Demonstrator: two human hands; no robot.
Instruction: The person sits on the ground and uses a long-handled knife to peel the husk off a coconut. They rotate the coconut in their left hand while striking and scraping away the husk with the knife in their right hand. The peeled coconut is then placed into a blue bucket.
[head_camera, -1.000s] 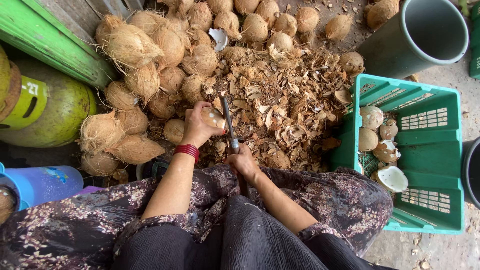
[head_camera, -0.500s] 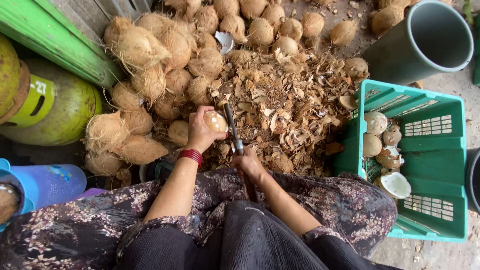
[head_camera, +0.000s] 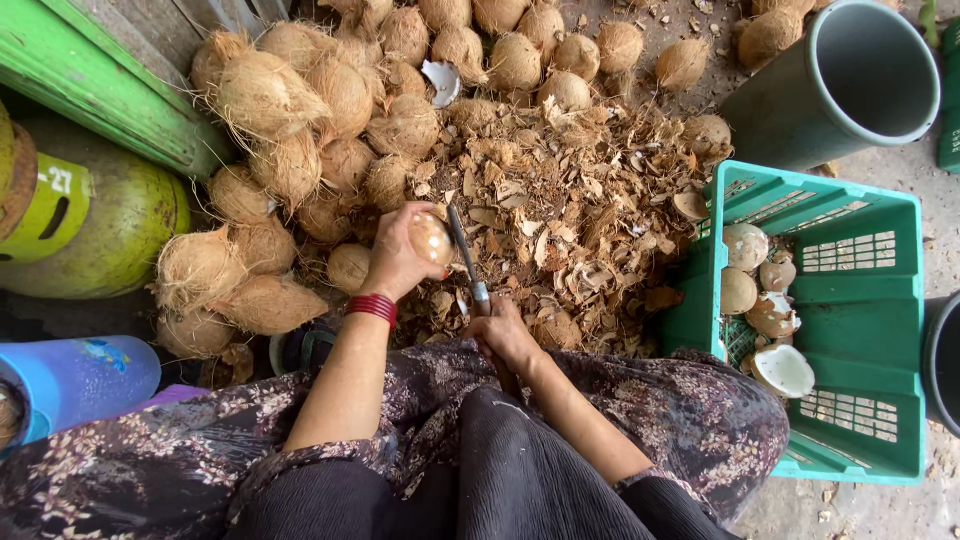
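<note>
Coconut, partly shelled, gripped in left hand above husk chips. Right hand closed round handle of knife, blade upright, touching nut's right side. Best done, by judgement, with short strokes directed away from gripping fingers and nut turned between cuts. Unpeeled coconuts heaped beyond; green crate with peeled nuts at right.

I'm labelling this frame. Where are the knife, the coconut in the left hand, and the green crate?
knife (head_camera: 462, 248): head view, on the blade.
coconut (head_camera: 432, 238): head view, on its pale peeled side.
green crate (head_camera: 860, 207): head view, on its far rim.
</note>
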